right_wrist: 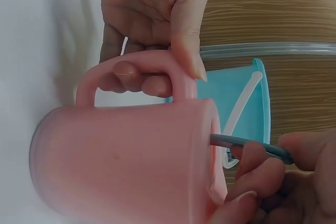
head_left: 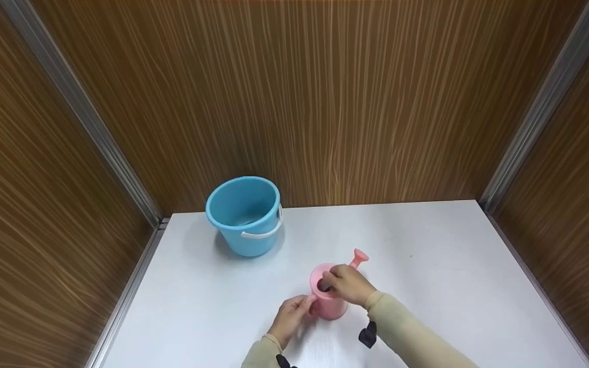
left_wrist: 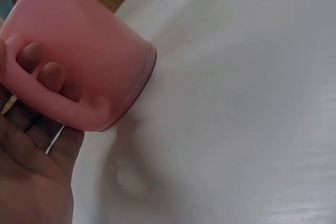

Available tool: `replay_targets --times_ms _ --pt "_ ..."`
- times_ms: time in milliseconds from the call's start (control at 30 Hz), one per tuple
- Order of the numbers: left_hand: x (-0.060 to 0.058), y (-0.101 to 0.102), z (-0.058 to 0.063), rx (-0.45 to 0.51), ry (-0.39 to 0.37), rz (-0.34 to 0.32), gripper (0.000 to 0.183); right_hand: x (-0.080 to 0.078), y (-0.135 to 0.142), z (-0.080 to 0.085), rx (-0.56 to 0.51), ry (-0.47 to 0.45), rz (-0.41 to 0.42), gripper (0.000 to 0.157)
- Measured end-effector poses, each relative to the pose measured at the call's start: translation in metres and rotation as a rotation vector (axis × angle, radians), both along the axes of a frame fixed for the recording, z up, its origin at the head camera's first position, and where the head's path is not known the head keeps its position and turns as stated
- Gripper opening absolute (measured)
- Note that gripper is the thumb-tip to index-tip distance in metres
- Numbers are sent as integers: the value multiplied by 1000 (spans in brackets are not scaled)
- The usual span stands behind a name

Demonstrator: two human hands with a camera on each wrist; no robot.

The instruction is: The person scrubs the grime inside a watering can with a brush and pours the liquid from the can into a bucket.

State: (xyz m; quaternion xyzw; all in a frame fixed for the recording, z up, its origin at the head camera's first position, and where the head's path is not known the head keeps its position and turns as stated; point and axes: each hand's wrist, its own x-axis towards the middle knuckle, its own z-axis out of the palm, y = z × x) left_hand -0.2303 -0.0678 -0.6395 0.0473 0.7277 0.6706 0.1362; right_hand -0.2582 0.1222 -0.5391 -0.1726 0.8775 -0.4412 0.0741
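A pink watering can [head_left: 331, 308] with a salmon sprinkler head [head_left: 360, 257] stands on the white table. My left hand [head_left: 289, 317] grips its looped handle [right_wrist: 134, 61], fingers through the loop and thumb over the top. At the open mouth, my right hand [head_left: 350, 285] pinches a slim, dark grey-blue stick-like piece [right_wrist: 247, 142] between thumb and fingers. The lower end of this piece goes into the can and is hidden there, so I cannot tell what it belongs to. The left wrist view shows the can's side and base [left_wrist: 128, 90] close up.
Behind and to the left of the can is a blue bucket [head_left: 246, 243] with a white handle [head_left: 264, 235]. Wood-grain panels [head_left: 325, 102] enclose the white table [head_left: 427, 245] at the back and both sides, with metal strips [head_left: 535, 107] at the corners.
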Motion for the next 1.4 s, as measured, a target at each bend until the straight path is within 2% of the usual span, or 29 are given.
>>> replay_targets --times_ms 300,500,667,900,1033,1167,1400 --pt "-1 0 -1 -17 -11 -4 54 -2 9 -7 -107 7 -12 31" --pt "-3 3 -4 -30 -2 -2 51 -3 20 -1 -259 -132 -57 29" --pt "-3 4 -2 -39 -19 -5 53 -3 31 6 -322 -211 -102 30" --pt "-1 4 2 -56 -54 -7 57 -6 45 9 -431 -279 -68 32" --pt "-1 3 1 -57 -54 -3 57 -5 45 8 -440 -299 -65 32" --pt "-1 2 1 -57 -49 10 56 -6 42 5 -441 -279 -78 30" --pt "0 2 0 -68 -44 17 57 -4 32 -6 -353 -259 -84 30"
